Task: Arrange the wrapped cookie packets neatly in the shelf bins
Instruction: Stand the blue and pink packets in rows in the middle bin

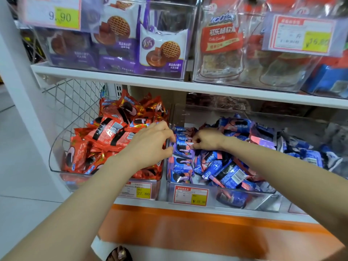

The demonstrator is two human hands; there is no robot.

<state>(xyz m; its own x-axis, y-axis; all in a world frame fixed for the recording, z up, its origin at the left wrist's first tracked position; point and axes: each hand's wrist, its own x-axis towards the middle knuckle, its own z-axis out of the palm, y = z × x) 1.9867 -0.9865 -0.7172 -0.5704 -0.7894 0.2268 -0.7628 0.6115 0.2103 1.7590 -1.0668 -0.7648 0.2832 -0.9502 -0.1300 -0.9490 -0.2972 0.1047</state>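
Shelf [169, 85] — two hands [150, 146] [207, 140], one packet [181, 147]

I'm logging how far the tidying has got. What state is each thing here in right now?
Left hand: pinching the held packet's left edge.
Right hand: pinching its right edge.
Held packet: blue, upright, over the blue bin's left side.
Red bin: heaped with jumbled red packets.
Blue bin: short neat row along its left wall; loose blue packets jumbled beside it.
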